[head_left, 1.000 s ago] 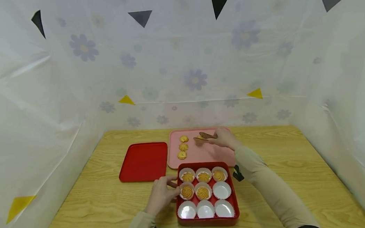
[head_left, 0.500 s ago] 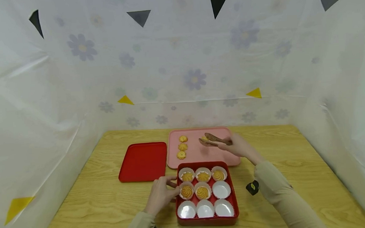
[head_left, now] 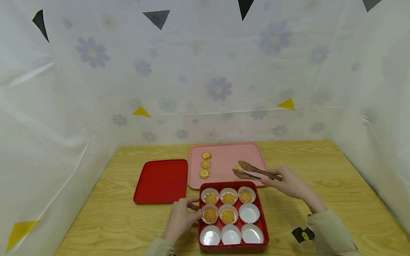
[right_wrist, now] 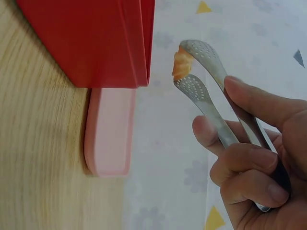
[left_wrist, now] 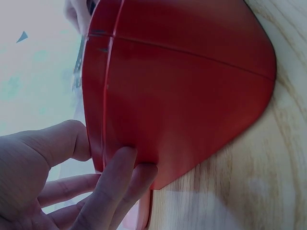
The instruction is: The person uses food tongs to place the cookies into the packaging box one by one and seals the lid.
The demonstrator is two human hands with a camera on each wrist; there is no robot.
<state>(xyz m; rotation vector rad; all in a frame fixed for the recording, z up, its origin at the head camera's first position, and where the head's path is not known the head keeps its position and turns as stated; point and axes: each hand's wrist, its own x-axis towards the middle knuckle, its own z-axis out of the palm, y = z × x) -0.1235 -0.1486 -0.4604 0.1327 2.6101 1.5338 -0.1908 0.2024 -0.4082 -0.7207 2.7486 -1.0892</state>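
My right hand (head_left: 291,183) grips metal serving tongs (head_left: 252,169) with perforated tips, raised beyond the far right corner of a red box (head_left: 233,249). Between the tips is a small golden cookie (right_wrist: 182,63). My left hand (head_left: 180,219) holds the box's left side, its thumb at the rim and its fingers (left_wrist: 117,167) against the outer wall. Inside the box stand white paper cups in three rows of three. Piped cookies (head_left: 228,216) fill the back row and two middle-row cups; the middle-right cup (head_left: 249,213) and the front row hold none.
Behind the box lies a pink tray (head_left: 225,179), with three cookies (head_left: 205,164) in a column at its left. A flat red lid (head_left: 161,182) lies left of it on the wooden table (head_left: 116,235). White flower-printed sheeting (head_left: 218,56) encloses the back and sides.
My right hand has drawn the tongs and cookie from over the pink tray toward the right and nearer, close to the box's far right corner. The left hand and box have stayed put.
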